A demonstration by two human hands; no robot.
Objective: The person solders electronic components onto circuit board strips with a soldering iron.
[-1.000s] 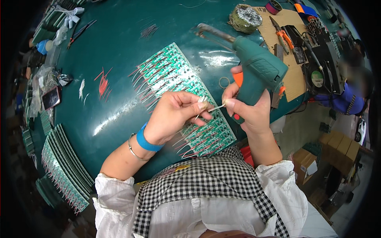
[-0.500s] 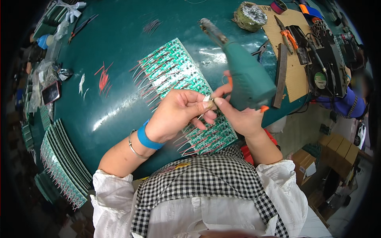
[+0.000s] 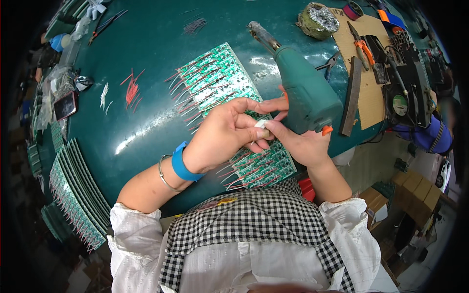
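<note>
Both of my hands meet over the circuit board panel (image 3: 222, 73), a green sheet with red, white and dark wires along its left edge. In the fingertips of my left hand (image 3: 222, 124) is a small white piece (image 3: 262, 124); its kind is too small to tell. My right hand (image 3: 300, 146) has its thumb against that piece. The same hand also holds a green soldering gun (image 3: 305, 83), whose metal tip points up and away from me. My right fingers are partly hidden behind the gun's body.
Loose red wires (image 3: 131, 92), white wires (image 3: 104, 95) and dark wires (image 3: 195, 26) lie on the green tabletop. Stacked wired boards (image 3: 80, 195) stand at the left. Pliers (image 3: 361, 46), a dark bar (image 3: 351, 97) and a foil-topped lump (image 3: 317, 20) are at the right.
My left index finger has stretched out toward the right hand, and the white piece has shifted slightly right between the fingertips. The gun stays in my right hand, its tip barely moved.
</note>
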